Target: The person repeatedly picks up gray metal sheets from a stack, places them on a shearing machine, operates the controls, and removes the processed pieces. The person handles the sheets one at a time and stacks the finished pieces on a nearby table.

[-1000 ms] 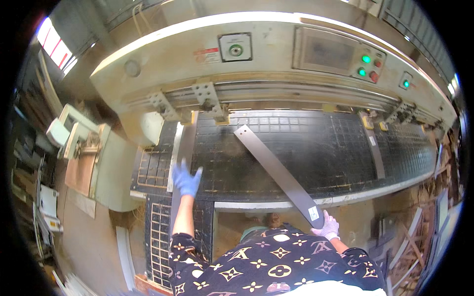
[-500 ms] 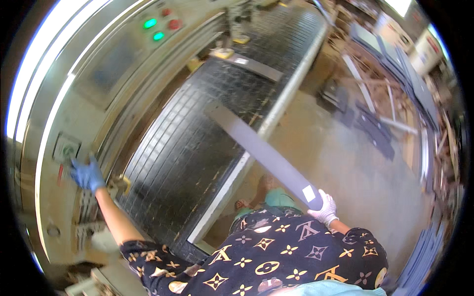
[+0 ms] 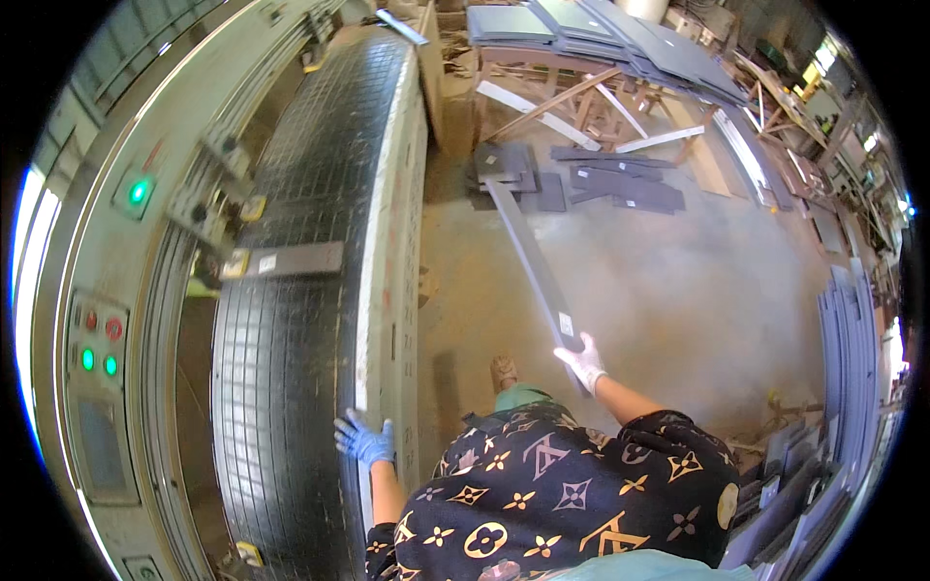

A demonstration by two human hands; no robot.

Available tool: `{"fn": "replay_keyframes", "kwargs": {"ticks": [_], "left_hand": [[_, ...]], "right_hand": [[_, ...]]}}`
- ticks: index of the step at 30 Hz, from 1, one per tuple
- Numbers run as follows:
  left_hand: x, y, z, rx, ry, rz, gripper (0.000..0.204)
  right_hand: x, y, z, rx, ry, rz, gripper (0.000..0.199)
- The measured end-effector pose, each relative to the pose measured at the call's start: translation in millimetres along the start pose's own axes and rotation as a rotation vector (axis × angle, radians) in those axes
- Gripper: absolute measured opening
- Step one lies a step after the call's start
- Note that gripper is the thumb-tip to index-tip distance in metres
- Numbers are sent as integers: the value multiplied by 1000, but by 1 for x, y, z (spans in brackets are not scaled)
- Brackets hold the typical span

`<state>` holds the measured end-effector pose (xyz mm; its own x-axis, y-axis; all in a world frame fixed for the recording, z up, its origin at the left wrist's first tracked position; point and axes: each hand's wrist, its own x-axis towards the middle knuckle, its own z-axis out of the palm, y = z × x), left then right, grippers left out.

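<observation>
Here, well apart, the white-gloved right hand [image 3: 581,365] at four o'clock clasps the near end of a long dark-grey strip panel [image 3: 535,266], which runs from it toward eleven. The blue-gloved left hand [image 3: 364,439], at seven, spreads its fingers by the black machine bed [image 3: 300,334], contact unclear. Dark panels [image 3: 628,184] lie on the concrete floor [image 3: 678,281] at two.

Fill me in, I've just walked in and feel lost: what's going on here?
A person's right hand, in a white glove, grips a long, narrow, dark grey flat panel near its labelled end, the rest reaching out over the dusty grey-brown floor. The left hand, in a blue glove, is open at the pale edge of a black gridded machine bed. Another grey flat strip lies on that bed.
</observation>
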<state>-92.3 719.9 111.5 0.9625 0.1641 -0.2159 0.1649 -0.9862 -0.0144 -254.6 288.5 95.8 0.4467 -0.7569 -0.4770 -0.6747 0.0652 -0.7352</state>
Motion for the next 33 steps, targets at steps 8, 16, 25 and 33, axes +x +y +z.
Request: {"fn": "replay_keyframes", "kwargs": {"ticks": [8,16,25,33], "left_hand": [[25,65,-39,125,-213,-304,116],[49,84,-39,71,-298,-512,118],[45,76,-33,2,-322,-539,121],[46,87,-56,-81,-239,-457,117]], "right_hand": [[226,-126,-64,642,-77,71,91],[280,-161,-12,292,-251,-18,75],[207,-134,67,76,-480,-44,24],[205,-238,181,-480,-642,-664,58]]}}
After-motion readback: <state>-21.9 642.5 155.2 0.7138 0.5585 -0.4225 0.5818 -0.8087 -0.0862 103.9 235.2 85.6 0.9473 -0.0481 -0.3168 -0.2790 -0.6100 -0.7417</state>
